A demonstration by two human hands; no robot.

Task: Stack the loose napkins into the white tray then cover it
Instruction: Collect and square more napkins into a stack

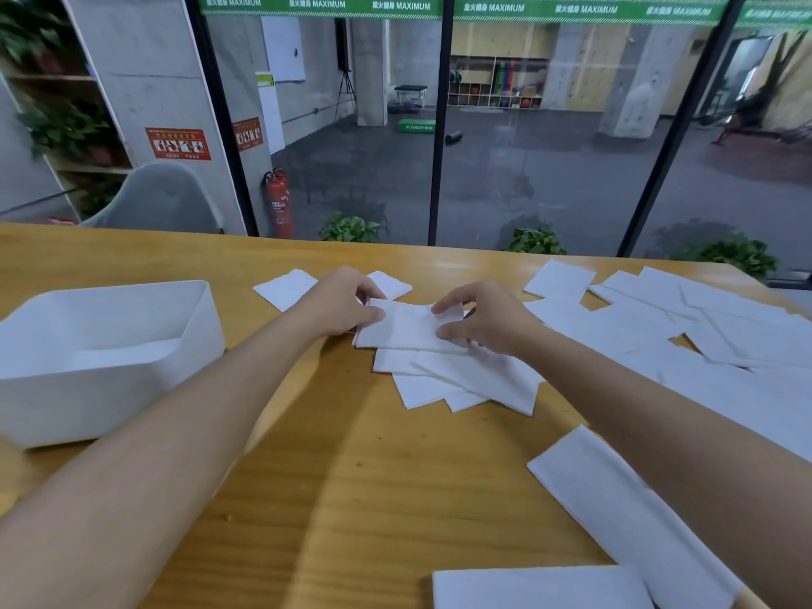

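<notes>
Bare forearms (175, 410) — left grip (347, 303), right grip (483, 320)

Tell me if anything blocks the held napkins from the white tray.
Nothing visible does. Only bare table lies between the napkin stack, held by the left hand and right hand, and the uncovered white tray.

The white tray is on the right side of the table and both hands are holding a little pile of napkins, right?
Not quite. The head view shows the white tray on the left side of the table, not the right. The left hand and right hand are indeed holding a little pile of napkins.
</notes>
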